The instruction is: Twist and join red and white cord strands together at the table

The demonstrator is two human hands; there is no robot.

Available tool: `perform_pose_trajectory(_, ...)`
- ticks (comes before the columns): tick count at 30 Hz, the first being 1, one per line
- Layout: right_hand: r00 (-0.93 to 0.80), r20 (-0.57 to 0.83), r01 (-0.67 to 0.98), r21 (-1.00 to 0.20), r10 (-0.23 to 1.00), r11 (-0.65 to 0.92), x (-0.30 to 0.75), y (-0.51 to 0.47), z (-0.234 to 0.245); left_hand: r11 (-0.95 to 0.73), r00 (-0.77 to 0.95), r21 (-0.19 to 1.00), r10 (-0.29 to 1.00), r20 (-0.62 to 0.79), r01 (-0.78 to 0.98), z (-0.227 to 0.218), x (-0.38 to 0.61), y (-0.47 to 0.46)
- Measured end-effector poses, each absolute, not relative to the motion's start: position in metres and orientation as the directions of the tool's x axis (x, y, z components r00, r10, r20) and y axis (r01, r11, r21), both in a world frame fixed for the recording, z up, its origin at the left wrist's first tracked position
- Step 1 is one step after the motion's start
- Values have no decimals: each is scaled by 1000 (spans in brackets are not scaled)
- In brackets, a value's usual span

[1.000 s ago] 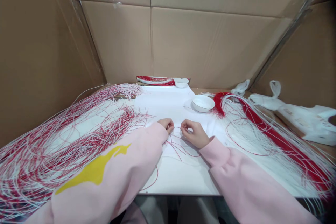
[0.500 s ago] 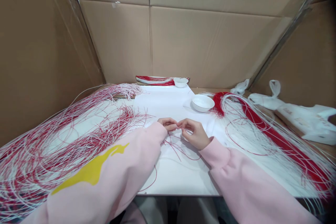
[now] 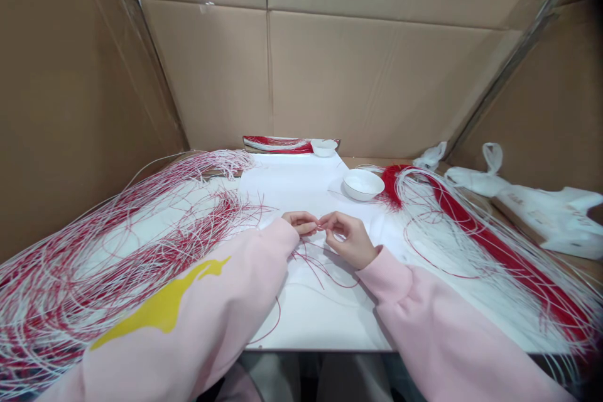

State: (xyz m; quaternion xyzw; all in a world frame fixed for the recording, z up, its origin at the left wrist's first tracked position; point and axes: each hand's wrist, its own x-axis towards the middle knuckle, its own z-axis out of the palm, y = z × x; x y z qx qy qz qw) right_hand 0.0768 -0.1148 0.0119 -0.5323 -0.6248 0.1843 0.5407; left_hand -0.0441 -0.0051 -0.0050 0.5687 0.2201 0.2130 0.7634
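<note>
My left hand point(image 3: 301, 223) and my right hand point(image 3: 349, 237) meet fingertip to fingertip over the middle of the white table point(image 3: 330, 326). Both are closed in a pinch on thin red cord point(image 3: 320, 227), a short bit of which shows between them. Loose ends of red cord point(image 3: 315, 264) hang below my hands and spread over the white surface. One strand curves toward my right wrist, and another red piece point(image 3: 277, 320) bends near the front edge by my left sleeve. Fine detail at the fingertips is too small to make out.
Long bundles of red and white cords point(image 3: 141, 245) cover the left side. A thick red bundle point(image 3: 490, 232) with loose white cords lies at right. Beyond my hands stand a white bowl point(image 3: 363, 186) and a smaller bowl point(image 3: 324, 149). White plastic bags point(image 3: 560, 213) lie far right. Cardboard walls point(image 3: 330, 69) enclose the table.
My fingertips have parted very slightly, so a little more red cord shows between them. Everything else stays in place.
</note>
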Motion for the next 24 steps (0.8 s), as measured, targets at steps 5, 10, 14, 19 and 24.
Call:
perform_pose_trajectory(5, 147, 482, 484, -796, 864, 362, 77, -115, 11, 234, 818, 969, 571, -72, -77, -4, -44, -6)
perform_pose_trajectory(10, 144, 492, 499, -786, 859, 366, 77, -114, 11, 235, 825, 966, 564, -47, -105, -6, -43, -5)
perform_pose_trajectory(14, 155, 493, 501, -786, 856, 362, 76, -115, 11, 230, 834, 967, 551, -36, -110, -7, -44, -4)
perform_pose_trajectory(19, 160, 495, 504, -785, 854, 361, 77, -115, 11, 236, 830, 966, 556, -47, -103, -5, -45, -5)
perform_pose_trajectory(24, 152, 499, 509, -779, 853, 365, 77, -114, 10, 251, 830, 963, 555, -61, -97, -5, -44, -6)
